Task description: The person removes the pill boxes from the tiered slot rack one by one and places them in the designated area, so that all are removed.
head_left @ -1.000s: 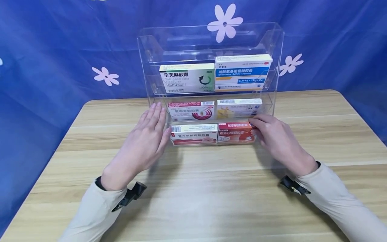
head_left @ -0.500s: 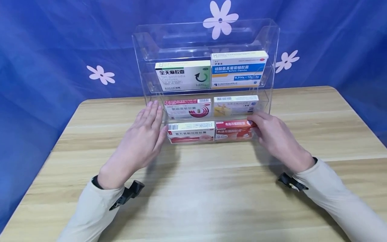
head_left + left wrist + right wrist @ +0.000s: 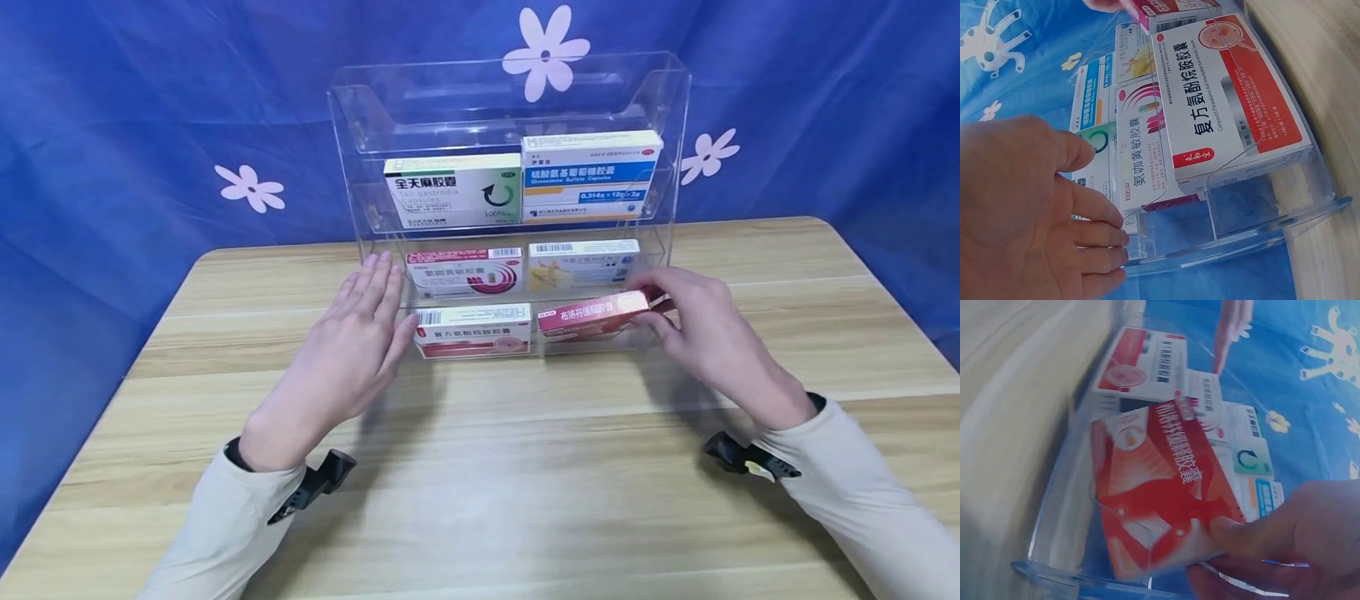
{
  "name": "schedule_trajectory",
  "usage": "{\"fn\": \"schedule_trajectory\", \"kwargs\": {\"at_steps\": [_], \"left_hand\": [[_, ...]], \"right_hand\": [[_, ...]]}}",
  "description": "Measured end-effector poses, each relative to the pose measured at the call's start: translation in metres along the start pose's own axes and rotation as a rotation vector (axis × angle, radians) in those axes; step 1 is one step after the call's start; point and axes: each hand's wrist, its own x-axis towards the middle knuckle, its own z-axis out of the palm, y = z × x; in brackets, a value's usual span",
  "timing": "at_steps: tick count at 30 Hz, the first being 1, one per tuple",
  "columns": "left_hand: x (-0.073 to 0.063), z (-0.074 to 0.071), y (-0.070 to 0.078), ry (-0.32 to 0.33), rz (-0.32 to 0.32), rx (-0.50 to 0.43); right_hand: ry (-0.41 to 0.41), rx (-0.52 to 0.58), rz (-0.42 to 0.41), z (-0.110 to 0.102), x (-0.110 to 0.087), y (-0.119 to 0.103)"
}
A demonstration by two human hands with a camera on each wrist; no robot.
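My right hand (image 3: 701,325) pinches the right end of a red medicine box (image 3: 592,315), thumb on its front. That box tilts up at its right end, in the lowest tier of a clear acrylic rack (image 3: 510,67). In the right wrist view the red box (image 3: 1160,494) leans with its printed face toward the camera. At the rack's left side, my left hand (image 3: 341,350) lies with straight fingers along the clear edge and grips nothing. Beside the red box, a white-and-red medicine box (image 3: 1229,94) stands in the lowest tier.
The middle tier bears a pink-and-white box (image 3: 465,273) and a pale yellow-and-white box (image 3: 583,265). Above them stand a green-and-white box (image 3: 453,192) and a blue-and-white box (image 3: 591,177). A blue flowered curtain (image 3: 112,125) hangs behind the wooden table (image 3: 480,467).
The red box's right end has risen and tipped in my right hand, which has shifted slightly right. My left hand stays at the rack's side; the head view has shifted a little.
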Motion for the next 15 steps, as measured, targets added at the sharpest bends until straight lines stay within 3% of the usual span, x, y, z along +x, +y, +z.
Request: {"fn": "schedule_trajectory", "kwargs": {"at_steps": [7,12,15], "left_hand": [[0.002,0.001,-0.001,-0.005,0.0,-0.006],[-0.001,0.0,-0.002,-0.009,-0.006,-0.01],[0.001,0.0,0.0,-0.003,0.0,-0.011]], "right_hand": [[0.102,0.114,0.141,-0.014,0.0,0.002],[0.053,0.314,0.286,-0.015,0.001,0.004],[0.026,0.369,0.374,-0.017,-0.002,0.007]]}}
